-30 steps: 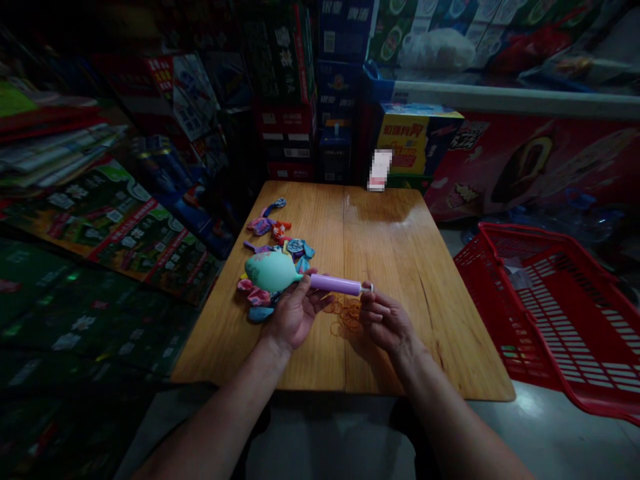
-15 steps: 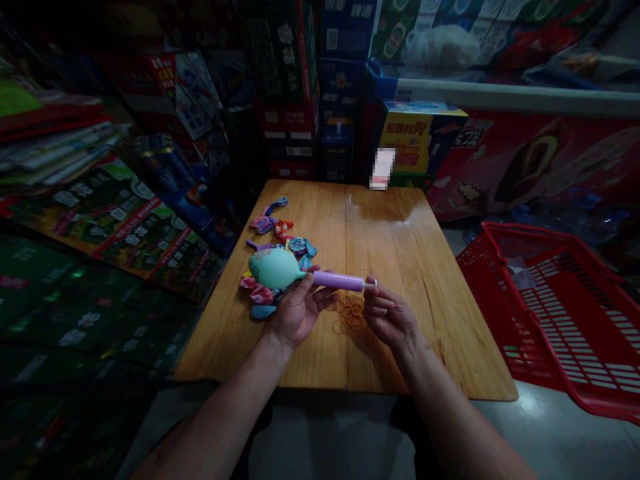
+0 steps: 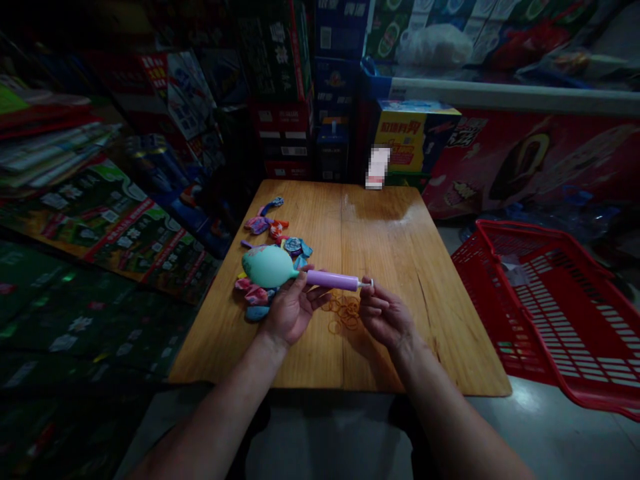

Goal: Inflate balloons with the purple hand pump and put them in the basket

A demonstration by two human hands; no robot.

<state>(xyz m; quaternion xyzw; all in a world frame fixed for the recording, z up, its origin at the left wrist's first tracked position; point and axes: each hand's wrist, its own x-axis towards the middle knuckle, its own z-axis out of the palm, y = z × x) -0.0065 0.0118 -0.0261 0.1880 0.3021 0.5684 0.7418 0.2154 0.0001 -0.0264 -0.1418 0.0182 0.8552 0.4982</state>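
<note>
A partly inflated mint-green balloon with a printed pattern is fitted on the nozzle end of a purple hand pump. My left hand pinches the balloon's neck at that nozzle, its other fingers reaching under the pump barrel. The fingers of my right hand are closed on the pump's white handle, with a short piece of rod showing. Below the pump lies a loose pile of tan rubber bands. Several uninflated balloons in mixed colours lie behind and under the green one.
The wooden table stands before me. On the right, a red plastic basket is on the floor beside it. Stacked cartons rise behind the table, and more boxes line the left. A blurred-out pale object stands at the back edge.
The whole scene has shifted slightly left in view as the camera turned. Both hands keep their grips, and slightly more of the pump rod seems to show. The balloon looks about the same size.
</note>
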